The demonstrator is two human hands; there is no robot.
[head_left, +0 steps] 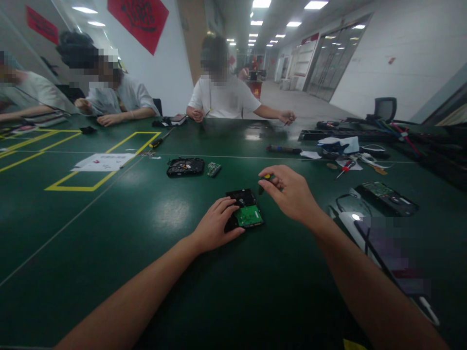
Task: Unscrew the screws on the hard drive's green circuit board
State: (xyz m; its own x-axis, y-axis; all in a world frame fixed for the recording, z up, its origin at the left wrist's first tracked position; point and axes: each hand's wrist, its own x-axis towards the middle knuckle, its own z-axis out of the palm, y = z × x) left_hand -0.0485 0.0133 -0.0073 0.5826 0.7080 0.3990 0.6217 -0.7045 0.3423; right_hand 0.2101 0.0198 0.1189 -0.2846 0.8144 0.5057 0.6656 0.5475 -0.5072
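Observation:
A black hard drive (243, 208) with a green circuit board (249, 216) facing up lies on the dark green table (146, 233) in front of me. My left hand (217, 226) rests on the drive's near left corner, fingers curled over its edge, holding it steady. My right hand (290, 192) hovers just right of and above the drive, fingers pinched round a small screwdriver (265, 179) with a yellow and black handle, its tip pointing down toward the drive.
Another opened drive (185, 166) and a loose green board (214, 169) lie further back. Tools, cables and a board (386, 197) crowd the right side. A paper sheet (104, 162) lies inside yellow tape lines at left. Three people sit along the far edge.

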